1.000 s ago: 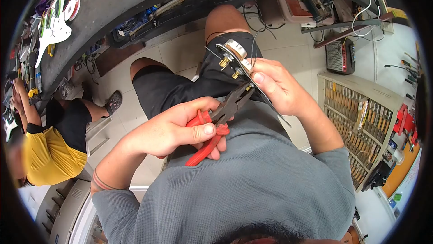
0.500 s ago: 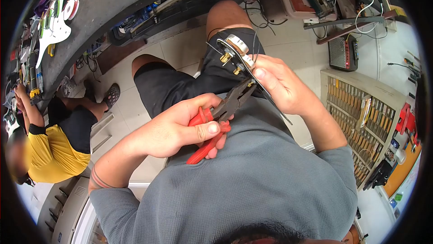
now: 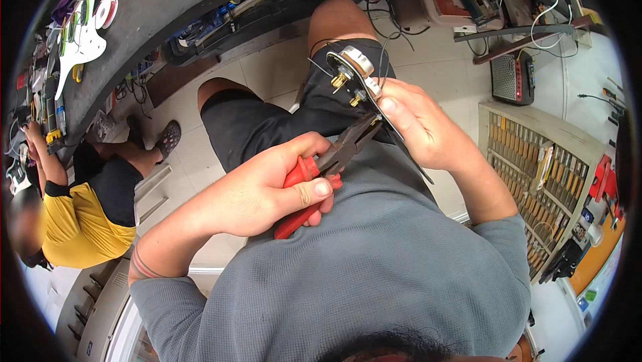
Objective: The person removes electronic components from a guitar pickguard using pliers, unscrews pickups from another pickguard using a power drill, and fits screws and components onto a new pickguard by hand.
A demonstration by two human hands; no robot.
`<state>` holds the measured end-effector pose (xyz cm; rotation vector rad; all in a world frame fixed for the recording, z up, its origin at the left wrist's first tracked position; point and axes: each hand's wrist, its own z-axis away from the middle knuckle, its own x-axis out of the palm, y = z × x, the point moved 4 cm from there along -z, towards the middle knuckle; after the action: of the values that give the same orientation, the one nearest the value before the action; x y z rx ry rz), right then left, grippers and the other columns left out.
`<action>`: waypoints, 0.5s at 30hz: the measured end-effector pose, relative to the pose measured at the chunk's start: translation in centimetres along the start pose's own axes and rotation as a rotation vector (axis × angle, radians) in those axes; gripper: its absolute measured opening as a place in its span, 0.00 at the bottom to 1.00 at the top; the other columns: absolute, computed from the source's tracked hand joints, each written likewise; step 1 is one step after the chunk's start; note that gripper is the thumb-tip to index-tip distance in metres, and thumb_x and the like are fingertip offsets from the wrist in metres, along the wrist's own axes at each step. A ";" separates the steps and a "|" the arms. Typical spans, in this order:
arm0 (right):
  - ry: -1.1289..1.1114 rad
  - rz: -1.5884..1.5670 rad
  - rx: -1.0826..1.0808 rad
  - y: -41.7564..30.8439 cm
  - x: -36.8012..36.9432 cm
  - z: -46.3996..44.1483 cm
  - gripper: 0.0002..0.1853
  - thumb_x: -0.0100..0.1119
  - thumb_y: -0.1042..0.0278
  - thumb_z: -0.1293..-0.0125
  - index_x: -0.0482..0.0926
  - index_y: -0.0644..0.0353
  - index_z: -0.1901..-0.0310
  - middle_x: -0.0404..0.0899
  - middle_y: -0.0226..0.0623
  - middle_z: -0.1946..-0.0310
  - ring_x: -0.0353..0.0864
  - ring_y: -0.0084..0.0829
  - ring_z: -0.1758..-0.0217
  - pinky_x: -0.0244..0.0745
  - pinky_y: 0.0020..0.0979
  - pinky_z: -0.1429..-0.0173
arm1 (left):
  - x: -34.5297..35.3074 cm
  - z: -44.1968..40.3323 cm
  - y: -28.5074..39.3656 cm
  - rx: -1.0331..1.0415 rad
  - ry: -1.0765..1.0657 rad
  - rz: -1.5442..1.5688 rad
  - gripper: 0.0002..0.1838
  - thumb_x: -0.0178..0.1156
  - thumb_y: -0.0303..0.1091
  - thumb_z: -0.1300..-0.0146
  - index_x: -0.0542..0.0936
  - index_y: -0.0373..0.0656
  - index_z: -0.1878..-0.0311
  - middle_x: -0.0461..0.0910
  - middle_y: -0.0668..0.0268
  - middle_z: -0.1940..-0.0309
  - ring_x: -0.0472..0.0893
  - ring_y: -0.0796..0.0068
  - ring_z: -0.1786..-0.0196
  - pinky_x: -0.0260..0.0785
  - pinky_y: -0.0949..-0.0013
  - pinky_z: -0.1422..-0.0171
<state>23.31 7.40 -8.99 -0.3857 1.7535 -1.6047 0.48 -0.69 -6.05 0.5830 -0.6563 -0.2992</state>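
Note:
My left hand (image 3: 277, 188) is wrapped round the red handles of a pair of pliers (image 3: 344, 149). The dark jaws reach up and right to the lowest brass shaft on a thin dark plate (image 3: 401, 144). My right hand (image 3: 418, 124) grips that plate by its right side, thumb on the face. The plate is tilted above my lap. Two more brass shafts (image 3: 340, 80) stick out of its left face, and round silver potentiometers (image 3: 357, 60) sit on its other side with dark wires looping off. Whether the jaws clamp the shaft is too small to tell.
A dark workbench (image 3: 154, 11) curves across the top, with a white pickguard (image 3: 81, 47) and tools at left. Another person in a yellow top (image 3: 87, 225) works at far left. At right stand a tool cabinet (image 3: 535, 181) and a small speaker (image 3: 512, 79).
The plate and both hands have shifted slightly within the view. The plier handles have come a little closer together, and the jaws stay at the lowest shaft.

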 end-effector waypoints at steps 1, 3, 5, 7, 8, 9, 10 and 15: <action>0.003 0.000 0.011 -0.1 0.0 0.1 0.23 0.44 0.56 0.08 0.74 0.65 0.61 0.75 0.45 0.65 0.77 0.49 0.59 0.75 0.46 0.50 | 0.1 0.0 0.1 0.002 0.007 -0.015 0.18 0.65 0.40 0.14 0.73 0.38 0.36 0.87 0.60 0.58 0.88 0.72 0.58 0.82 0.66 0.49; 0.003 0.000 0.017 -0.1 0.0 0.1 0.22 0.44 0.56 0.08 0.74 0.65 0.60 0.74 0.45 0.66 0.76 0.47 0.60 0.74 0.45 0.50 | 0.2 0.1 0.2 0.003 0.010 -0.015 0.19 0.65 0.41 0.15 0.73 0.37 0.35 0.87 0.59 0.56 0.89 0.71 0.56 0.83 0.65 0.47; 0.006 0.005 0.010 0.1 -0.3 0.0 0.22 0.45 0.56 0.08 0.74 0.64 0.60 0.74 0.44 0.66 0.75 0.45 0.60 0.73 0.45 0.51 | 0.0 0.0 0.3 -0.002 -0.008 0.014 0.21 0.65 0.41 0.15 0.73 0.36 0.33 0.88 0.57 0.54 0.90 0.68 0.53 0.84 0.64 0.45; 0.020 0.016 0.004 0.2 -0.6 -0.1 0.22 0.46 0.56 0.09 0.75 0.64 0.59 0.73 0.43 0.66 0.75 0.44 0.61 0.73 0.44 0.51 | -0.6 0.1 0.4 -0.008 -0.045 0.065 0.23 0.66 0.41 0.15 0.72 0.35 0.30 0.90 0.53 0.50 0.92 0.64 0.48 0.85 0.62 0.41; 0.032 0.020 0.002 0.2 -0.7 -0.1 0.21 0.46 0.55 0.09 0.76 0.64 0.59 0.73 0.43 0.67 0.74 0.44 0.61 0.72 0.44 0.52 | -0.9 0.2 0.1 0.021 -0.075 0.094 0.25 0.66 0.42 0.16 0.72 0.34 0.29 0.89 0.50 0.47 0.92 0.60 0.46 0.85 0.60 0.38; 0.034 0.008 0.008 0.2 -0.9 -0.1 0.21 0.46 0.56 0.10 0.76 0.64 0.58 0.74 0.43 0.67 0.75 0.44 0.61 0.73 0.44 0.51 | -1.3 0.4 -0.5 0.049 -0.105 0.123 0.27 0.67 0.42 0.16 0.72 0.34 0.28 0.89 0.47 0.45 0.92 0.57 0.43 0.85 0.59 0.35; 0.037 -0.002 0.014 0.2 -1.0 -0.1 0.20 0.47 0.56 0.10 0.77 0.64 0.58 0.74 0.43 0.66 0.75 0.44 0.61 0.73 0.44 0.51 | -1.5 0.6 -0.5 0.077 -0.137 0.150 0.28 0.68 0.43 0.17 0.71 0.34 0.27 0.89 0.44 0.42 0.92 0.54 0.40 0.85 0.57 0.33; 0.070 0.032 -0.043 -0.3 -1.3 0.1 0.18 0.48 0.58 0.13 0.78 0.64 0.56 0.78 0.44 0.66 0.78 0.46 0.60 0.75 0.45 0.50 | -2.1 2.4 0.7 0.116 -0.180 0.207 0.35 0.68 0.48 0.18 0.69 0.33 0.24 0.87 0.34 0.41 0.90 0.35 0.38 0.87 0.45 0.37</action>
<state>24.16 8.13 -8.28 -0.3241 1.8397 -1.5773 -2.61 -0.18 -5.11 0.5974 -0.9052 -0.1211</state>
